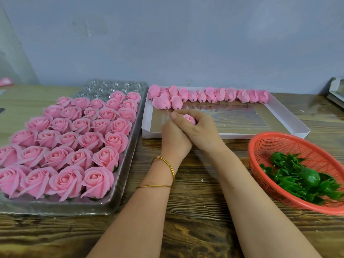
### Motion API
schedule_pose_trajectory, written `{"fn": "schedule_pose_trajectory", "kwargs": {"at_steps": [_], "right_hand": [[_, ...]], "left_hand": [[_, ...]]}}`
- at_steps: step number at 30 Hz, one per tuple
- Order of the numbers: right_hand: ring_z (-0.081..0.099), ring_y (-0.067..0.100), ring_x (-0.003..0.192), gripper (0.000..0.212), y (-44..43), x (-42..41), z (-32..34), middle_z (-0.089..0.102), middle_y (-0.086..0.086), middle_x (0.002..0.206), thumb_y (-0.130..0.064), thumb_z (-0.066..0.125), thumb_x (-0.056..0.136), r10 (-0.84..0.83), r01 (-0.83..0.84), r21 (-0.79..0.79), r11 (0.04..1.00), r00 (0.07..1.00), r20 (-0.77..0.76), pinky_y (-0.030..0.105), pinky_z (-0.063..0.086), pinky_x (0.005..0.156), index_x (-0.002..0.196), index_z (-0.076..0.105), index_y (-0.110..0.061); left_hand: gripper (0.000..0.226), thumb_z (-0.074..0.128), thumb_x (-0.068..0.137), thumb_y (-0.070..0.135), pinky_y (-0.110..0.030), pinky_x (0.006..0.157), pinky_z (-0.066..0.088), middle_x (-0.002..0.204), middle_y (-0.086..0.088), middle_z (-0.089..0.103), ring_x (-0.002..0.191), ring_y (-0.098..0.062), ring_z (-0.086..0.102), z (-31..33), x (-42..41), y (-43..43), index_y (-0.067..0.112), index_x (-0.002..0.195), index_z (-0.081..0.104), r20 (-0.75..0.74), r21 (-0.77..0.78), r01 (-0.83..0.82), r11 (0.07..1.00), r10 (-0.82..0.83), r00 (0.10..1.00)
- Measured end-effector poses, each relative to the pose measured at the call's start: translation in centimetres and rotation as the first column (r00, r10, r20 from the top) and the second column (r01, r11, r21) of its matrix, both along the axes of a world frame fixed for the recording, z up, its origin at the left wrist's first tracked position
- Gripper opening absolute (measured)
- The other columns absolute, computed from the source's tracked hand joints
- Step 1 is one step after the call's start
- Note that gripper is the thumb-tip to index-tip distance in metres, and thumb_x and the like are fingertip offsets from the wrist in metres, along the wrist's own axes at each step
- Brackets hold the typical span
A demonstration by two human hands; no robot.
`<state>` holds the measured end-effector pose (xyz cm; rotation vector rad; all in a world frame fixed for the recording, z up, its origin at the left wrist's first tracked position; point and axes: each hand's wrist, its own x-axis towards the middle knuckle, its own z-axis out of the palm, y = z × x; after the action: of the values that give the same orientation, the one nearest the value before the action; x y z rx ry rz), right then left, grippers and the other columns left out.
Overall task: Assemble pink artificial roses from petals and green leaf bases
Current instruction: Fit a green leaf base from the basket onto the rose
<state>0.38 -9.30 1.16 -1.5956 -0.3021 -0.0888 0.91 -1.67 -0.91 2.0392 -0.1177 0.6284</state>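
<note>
My right hand (199,129) wraps around a pink rose bud (189,118), whose top peeks out between the fingers. My left hand (174,140) presses against it from the left, its fingers mostly hidden behind the right hand. Both hover over the near left corner of a white shallow box (290,116). Several pink buds on short stems (210,94) lie in a row along the box's far side. A red plastic basket (260,146) at the right holds green leaf bases (297,175). Finished pink roses (74,142) fill a clear tray (115,194) at the left.
The wooden table (186,229) runs under everything, against a grey wall. The tray's far cells (111,86) stand unfilled. A grey object (337,90) sits at the far right edge, and a pink item (5,81) at the far left.
</note>
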Motion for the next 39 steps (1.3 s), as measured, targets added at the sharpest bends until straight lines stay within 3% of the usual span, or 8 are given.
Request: {"fn": "schedule_pose_trajectory", "kwargs": {"at_steps": [3, 8, 11, 14, 17, 21, 28, 39], "right_hand": [[0.069, -0.002, 0.079, 0.009, -0.3, -0.1, 0.2, 0.075, -0.012, 0.078, -0.016, 0.072, 0.087, 0.069, -0.068, 0.025, 0.997, 0.997, -0.036, 0.015, 0.054, 0.073, 0.082, 0.073, -0.024], [0.068, 0.003, 0.082, 0.008, -0.6, -0.2, 0.3, 0.075, -0.007, 0.082, -0.022, 0.075, 0.079, 0.132, -0.129, 0.035, 0.991, 0.987, -0.090, 0.018, 0.054, 0.077, 0.086, 0.073, -0.018], [0.069, 0.010, 0.087, 0.021, -0.8, -0.3, 0.5, 0.075, 0.001, 0.088, -0.033, 0.074, 0.081, 0.112, -0.106, 0.043, 0.993, 0.982, -0.151, 0.026, 0.053, 0.083, 0.090, 0.074, -0.014], [0.071, 0.014, 0.092, 0.047, -1.2, 0.0, 1.2, 0.075, 0.005, 0.091, -0.052, 0.066, 0.075, 0.147, -0.070, 0.255, 0.964, 0.943, -0.298, 0.029, 0.054, 0.087, 0.095, 0.074, -0.010], [0.071, 0.017, 0.087, 0.047, -1.5, 0.3, 1.7, 0.075, 0.008, 0.091, -0.051, 0.059, 0.086, 0.184, -0.009, 0.403, 0.915, 0.898, -0.399, 0.030, 0.057, 0.083, 0.094, 0.072, -0.006], [0.071, 0.017, 0.081, 0.033, -1.4, 0.2, 1.7, 0.074, 0.009, 0.089, -0.040, 0.066, 0.082, 0.191, -0.036, 0.372, 0.927, 0.901, -0.389, 0.026, 0.058, 0.074, 0.083, 0.074, -0.008], [0.070, 0.016, 0.077, 0.024, -1.4, 0.2, 1.5, 0.073, 0.008, 0.083, -0.021, 0.057, 0.097, 0.178, -0.037, 0.350, 0.936, 0.907, -0.381, 0.024, 0.055, 0.066, 0.089, 0.072, -0.005], [0.066, 0.016, 0.069, 0.024, -1.5, 0.1, 1.3, 0.069, 0.011, 0.080, -0.019, 0.055, 0.099, 0.060, 0.022, 0.260, 0.965, 0.951, -0.303, 0.025, 0.055, 0.064, 0.089, 0.068, -0.001]], "left_hand": [[0.026, 0.040, 0.084, 0.029, -0.015, 0.054, 0.032, 0.063, 0.020, 0.041, 0.063, 0.000, 0.043, 0.1, 0.2, -0.3, 0.020, 0.068, 0.058, -0.033, -0.006, 0.025, 1.000, -0.025, 0.999], [0.044, 0.054, 0.089, 0.008, -0.002, 0.055, 0.033, 0.060, 0.018, 0.042, 0.059, 0.007, 0.039, 0.0, 0.2, 0.1, 0.034, 0.056, 0.040, -0.028, 0.036, 0.036, 0.999, -0.035, 0.999], [0.040, 0.059, 0.085, 0.006, -0.005, 0.052, 0.035, 0.060, 0.015, 0.050, 0.058, 0.006, 0.048, 0.4, -0.2, 0.0, 0.032, 0.057, 0.048, -0.061, -0.073, 0.071, 0.995, -0.076, 0.995], [0.021, 0.071, 0.070, 0.006, -0.020, 0.066, 0.051, 0.077, 0.000, 0.069, 0.077, -0.009, 0.065, 0.7, -0.6, -0.1, 0.026, 0.072, 0.065, -0.060, -0.281, 0.174, 0.944, -0.198, 0.978], [0.028, 0.071, 0.061, -0.004, -0.029, 0.074, 0.055, 0.088, -0.009, 0.071, 0.086, -0.020, 0.067, 0.9, -0.8, -0.2, 0.012, 0.084, 0.072, -0.057, -0.331, 0.243, 0.912, -0.276, 0.959], [0.039, 0.072, 0.063, -0.013, -0.029, 0.067, 0.052, 0.076, -0.011, 0.068, 0.076, -0.018, 0.064, 1.0, -1.0, -0.3, 0.024, 0.068, 0.062, -0.053, -0.329, 0.275, 0.904, -0.308, 0.950], [0.051, 0.076, 0.063, -0.015, -0.010, 0.061, 0.047, 0.073, 0.010, 0.058, 0.066, 0.011, 0.058, 1.1, -1.3, -0.4, 0.032, 0.065, 0.056, -0.047, -0.375, 0.290, 0.880, -0.330, 0.943], [0.031, 0.076, 0.070, -0.006, -0.036, 0.069, 0.054, 0.081, -0.010, 0.067, 0.078, -0.018, 0.064, 1.0, -1.1, -0.1, 0.022, 0.073, 0.063, -0.089, -0.342, 0.299, 0.891, -0.347, 0.934]]}}
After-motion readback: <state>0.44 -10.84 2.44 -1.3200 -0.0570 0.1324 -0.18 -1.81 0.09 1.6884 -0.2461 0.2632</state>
